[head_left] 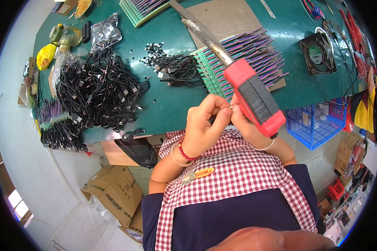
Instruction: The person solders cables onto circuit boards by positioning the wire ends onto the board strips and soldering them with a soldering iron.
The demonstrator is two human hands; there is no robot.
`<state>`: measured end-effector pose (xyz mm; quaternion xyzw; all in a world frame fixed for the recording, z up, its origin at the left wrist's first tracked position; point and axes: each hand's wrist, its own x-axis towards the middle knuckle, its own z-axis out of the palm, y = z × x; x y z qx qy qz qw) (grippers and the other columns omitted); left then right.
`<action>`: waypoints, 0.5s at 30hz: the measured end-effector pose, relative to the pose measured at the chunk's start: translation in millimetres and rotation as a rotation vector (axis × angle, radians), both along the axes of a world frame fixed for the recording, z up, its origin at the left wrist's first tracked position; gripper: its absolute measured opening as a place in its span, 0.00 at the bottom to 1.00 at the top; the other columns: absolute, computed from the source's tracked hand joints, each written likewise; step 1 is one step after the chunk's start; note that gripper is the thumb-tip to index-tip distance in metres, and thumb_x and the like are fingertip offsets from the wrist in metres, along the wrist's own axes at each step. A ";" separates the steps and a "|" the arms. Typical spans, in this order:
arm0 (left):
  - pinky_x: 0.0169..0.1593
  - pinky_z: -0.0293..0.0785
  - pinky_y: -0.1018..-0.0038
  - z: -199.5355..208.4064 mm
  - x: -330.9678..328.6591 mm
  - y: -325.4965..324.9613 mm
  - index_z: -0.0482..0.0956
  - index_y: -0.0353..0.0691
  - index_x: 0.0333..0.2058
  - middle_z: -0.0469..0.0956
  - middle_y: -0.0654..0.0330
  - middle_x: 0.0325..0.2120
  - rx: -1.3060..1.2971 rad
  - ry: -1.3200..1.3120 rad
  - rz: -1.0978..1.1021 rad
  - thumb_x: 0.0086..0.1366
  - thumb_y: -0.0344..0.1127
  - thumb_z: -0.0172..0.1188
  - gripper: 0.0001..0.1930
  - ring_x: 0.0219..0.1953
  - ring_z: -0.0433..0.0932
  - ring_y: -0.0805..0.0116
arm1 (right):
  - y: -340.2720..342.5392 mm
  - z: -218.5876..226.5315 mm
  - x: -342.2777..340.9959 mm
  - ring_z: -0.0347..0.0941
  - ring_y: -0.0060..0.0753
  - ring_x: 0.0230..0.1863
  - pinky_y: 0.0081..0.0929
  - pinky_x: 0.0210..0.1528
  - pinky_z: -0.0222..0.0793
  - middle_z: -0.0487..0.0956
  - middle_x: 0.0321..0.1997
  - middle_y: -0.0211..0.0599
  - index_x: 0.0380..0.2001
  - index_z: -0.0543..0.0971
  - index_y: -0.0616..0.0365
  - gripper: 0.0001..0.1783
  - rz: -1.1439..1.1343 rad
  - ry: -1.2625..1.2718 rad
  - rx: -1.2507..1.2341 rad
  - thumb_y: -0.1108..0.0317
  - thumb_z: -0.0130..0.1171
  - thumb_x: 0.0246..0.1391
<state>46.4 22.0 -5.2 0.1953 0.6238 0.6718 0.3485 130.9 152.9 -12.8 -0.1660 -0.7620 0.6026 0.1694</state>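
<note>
My left hand (205,123) and my right hand (246,126) meet at the table's near edge, their thumbs and fingers pinched together. Between the fingertips is something tiny and pale that I cannot make out. A tool with a red and black handle (257,98) and a long, scorched metal barrel crosses above my right hand and hides part of it. Whether anything but a stand holds this tool, I cannot tell. Just beyond my fingers lie green circuit boards (209,71) with rows of purple, pink and black wires. Beside them is a bunch of black USB cables (178,69).
A big heap of black cables (98,90) covers the table's left side, near small black pieces (154,54). Cardboard (220,21) lies under the boards. A black fan (317,53) stands at the right, above a blue basket (316,127). Cardboard boxes (113,192) stand below left.
</note>
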 end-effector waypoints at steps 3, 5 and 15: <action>0.20 0.63 0.83 3.7 0.7 3.1 0.70 0.33 0.31 0.74 0.67 0.16 0.033 0.085 -0.016 0.63 0.27 0.54 0.04 0.17 0.69 0.84 | -0.3 -1.7 5.3 0.77 0.29 0.37 0.24 0.39 0.73 0.78 0.40 0.37 0.47 0.70 0.63 0.25 -0.045 0.038 0.032 0.74 0.66 0.44; 0.20 0.63 0.83 10.7 -1.0 -3.5 0.70 0.33 0.31 0.74 0.67 0.16 0.027 0.073 -0.050 0.64 0.27 0.53 0.04 0.16 0.69 0.84 | 13.2 -16.6 8.9 0.76 0.27 0.38 0.23 0.41 0.72 0.78 0.40 0.37 0.47 0.70 0.63 0.23 -0.183 0.087 0.091 0.76 0.63 0.46; 0.17 0.65 0.81 1.5 -13.6 -2.2 0.64 0.36 0.33 0.63 0.67 0.14 0.382 -0.494 -0.013 0.69 0.32 0.48 0.07 0.12 0.58 0.82 | 33.6 27.8 40.7 0.67 0.26 0.28 0.23 0.35 0.66 0.70 0.26 0.34 0.47 0.65 0.63 0.18 -0.166 0.211 -0.391 0.75 0.53 0.52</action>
